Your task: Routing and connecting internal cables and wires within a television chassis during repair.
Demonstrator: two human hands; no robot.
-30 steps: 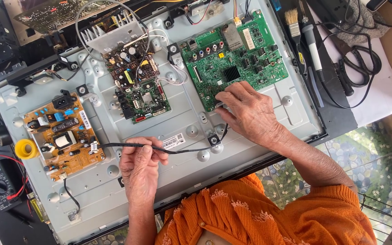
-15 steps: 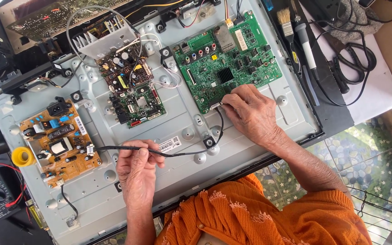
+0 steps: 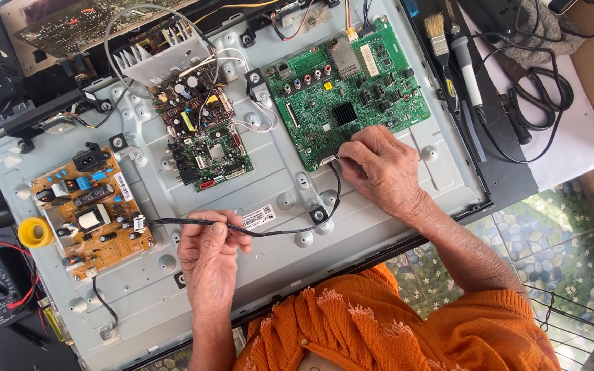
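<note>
Black cable (image 3: 194, 221) is being pinched mid-run by the closed left hand (image 3: 209, 255) near the brown board (image 3: 91, 209); rightward, its plug is being gripped by the right hand (image 3: 379, 172) at the green board (image 3: 348, 86). Tugging could probably strain the connector.

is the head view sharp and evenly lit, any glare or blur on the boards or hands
Head view: bright, even daylight, boards crisp; the green board shows fine detail, no glare. Left hand and right hand are sharp, casting soft shadows on the metal panel. Edges bend slightly from the wide lens.
</note>
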